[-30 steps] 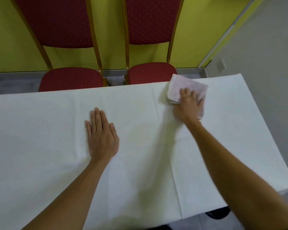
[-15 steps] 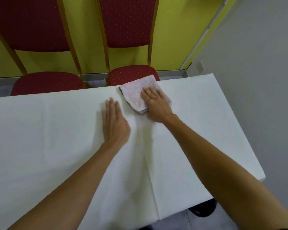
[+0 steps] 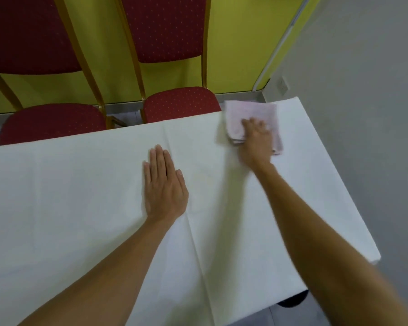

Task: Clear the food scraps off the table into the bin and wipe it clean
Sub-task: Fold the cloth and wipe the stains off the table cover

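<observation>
A white cloth covers the table [image 3: 80, 196]. Near its far right edge lies a folded pale pink cloth [image 3: 250, 114], and my right hand [image 3: 256, 142] presses down on it with fingers spread over its near part. My left hand [image 3: 164, 184] rests flat on the tablecloth to the left of the pink cloth, palm down, fingers together, holding nothing. No food scraps or bin are in view.
Two red upholstered chairs [image 3: 179, 102] with wooden frames stand behind the table's far edge, against a yellow wall. A grey wall runs along the right. The table's right end [image 3: 353, 201] drops off close to that wall.
My right hand has slid the pink cloth to the right along the far edge, away from my left hand. The left hand stays flat on the tablecloth.
</observation>
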A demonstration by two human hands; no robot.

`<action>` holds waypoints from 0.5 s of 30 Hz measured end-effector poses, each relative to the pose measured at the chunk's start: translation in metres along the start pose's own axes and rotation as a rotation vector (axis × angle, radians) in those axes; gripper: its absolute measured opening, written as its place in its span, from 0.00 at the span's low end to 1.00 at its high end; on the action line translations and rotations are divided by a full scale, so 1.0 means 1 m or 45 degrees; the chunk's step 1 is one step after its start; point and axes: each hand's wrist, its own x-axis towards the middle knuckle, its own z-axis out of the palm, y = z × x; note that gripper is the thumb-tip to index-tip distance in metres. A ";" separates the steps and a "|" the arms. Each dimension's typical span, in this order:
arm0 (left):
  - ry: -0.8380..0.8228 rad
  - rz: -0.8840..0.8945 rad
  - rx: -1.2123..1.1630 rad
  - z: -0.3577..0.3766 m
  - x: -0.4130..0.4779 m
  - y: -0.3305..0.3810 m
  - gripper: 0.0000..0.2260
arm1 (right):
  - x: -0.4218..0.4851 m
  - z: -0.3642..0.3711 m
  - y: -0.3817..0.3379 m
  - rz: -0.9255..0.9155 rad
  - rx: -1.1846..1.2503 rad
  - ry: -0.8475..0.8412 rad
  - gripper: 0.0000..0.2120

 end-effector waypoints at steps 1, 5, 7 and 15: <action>0.008 0.006 0.000 0.000 0.000 0.000 0.28 | -0.008 0.010 -0.021 -0.136 0.058 -0.033 0.25; 0.014 0.023 0.021 0.001 0.000 0.000 0.27 | -0.030 0.021 -0.044 -0.506 0.120 -0.220 0.26; 0.005 0.026 0.037 0.000 -0.001 0.001 0.27 | -0.014 0.005 -0.010 -0.549 0.065 -0.266 0.27; 0.001 0.014 0.028 0.001 0.001 0.001 0.29 | 0.019 -0.040 0.094 0.166 0.037 -0.128 0.27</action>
